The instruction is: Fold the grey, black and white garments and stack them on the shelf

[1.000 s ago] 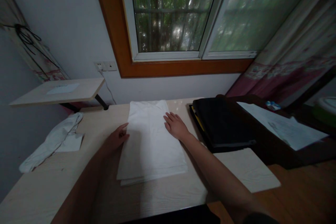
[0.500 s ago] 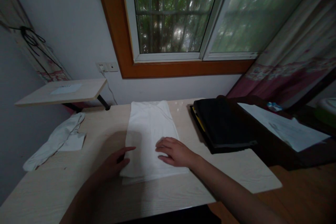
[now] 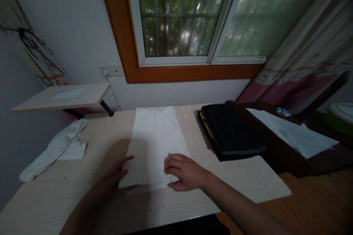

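A folded white cloth [image 3: 156, 136], seemingly a garment, lies lengthwise on the table in front of me. My left hand [image 3: 114, 174] is at its near left corner, index finger stretched along the top and the other fingers bent at the edge. A small skin-toned patch shows beneath the near hem, so part of that hand seems to be under the fabric. At the near right corner, my right hand [image 3: 184, 172] has curled fingers on the cloth, with the thumb by the front edge. That corner is hidden under the hand.
Another crumpled white cloth [image 3: 59, 145] lies at the left, below a raised wooden shelf [image 3: 85, 93]. To the right sits a black folded item [image 3: 234, 128] with a yellow strip. Papers [image 3: 292, 132] rest on a dark surface beyond. A window [image 3: 182, 14] is behind the table.
My right hand has come nearer to me, its fingers curling more at the near right corner. My left hand has shifted slightly outward along the left edge. The view has moved slightly.
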The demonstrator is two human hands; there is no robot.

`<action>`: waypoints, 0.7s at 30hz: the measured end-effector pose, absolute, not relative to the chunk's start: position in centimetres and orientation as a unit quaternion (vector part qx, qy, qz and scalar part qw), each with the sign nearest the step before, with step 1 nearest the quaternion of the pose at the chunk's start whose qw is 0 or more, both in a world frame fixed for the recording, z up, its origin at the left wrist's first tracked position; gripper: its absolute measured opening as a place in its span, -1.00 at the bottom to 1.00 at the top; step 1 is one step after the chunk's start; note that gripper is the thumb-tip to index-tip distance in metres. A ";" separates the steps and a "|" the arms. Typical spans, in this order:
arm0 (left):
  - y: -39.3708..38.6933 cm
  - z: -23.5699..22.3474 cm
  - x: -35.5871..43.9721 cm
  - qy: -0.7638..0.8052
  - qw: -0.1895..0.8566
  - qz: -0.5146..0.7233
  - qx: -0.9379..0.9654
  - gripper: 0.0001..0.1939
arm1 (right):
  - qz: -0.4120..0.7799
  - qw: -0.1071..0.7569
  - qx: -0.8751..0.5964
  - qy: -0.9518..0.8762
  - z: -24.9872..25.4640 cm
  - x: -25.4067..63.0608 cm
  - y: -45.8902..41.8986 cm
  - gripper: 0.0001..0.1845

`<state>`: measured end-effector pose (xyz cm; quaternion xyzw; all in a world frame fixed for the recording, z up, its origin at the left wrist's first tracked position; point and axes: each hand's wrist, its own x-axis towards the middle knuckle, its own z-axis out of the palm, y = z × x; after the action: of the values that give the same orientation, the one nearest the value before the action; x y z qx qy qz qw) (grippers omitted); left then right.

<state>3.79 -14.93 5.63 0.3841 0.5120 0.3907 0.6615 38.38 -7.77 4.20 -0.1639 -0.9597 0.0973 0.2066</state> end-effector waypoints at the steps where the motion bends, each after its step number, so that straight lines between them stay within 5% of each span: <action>1: -15.0 5.7 3.8 0.505 0.671 0.392 0.374 -0.36 | 0.086 0.207 -0.161 -0.961 4.1 38.4 -7.8 -0.66; 12: -14.7 5.2 3.6 0.511 0.672 0.427 0.323 -0.41 | 0.110 0.245 -0.159 -0.950 4.7 38.5 -8.0 -0.87; 21: -14.5 4.6 3.4 0.540 0.630 0.423 0.364 -0.39 | 0.048 0.204 -0.217 -0.954 4.8 36.2 -9.0 -0.52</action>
<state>3.42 -14.52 4.63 0.3638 0.5400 0.4234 0.6299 36.25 -9.02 4.84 -0.2165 -0.9535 0.0479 0.2040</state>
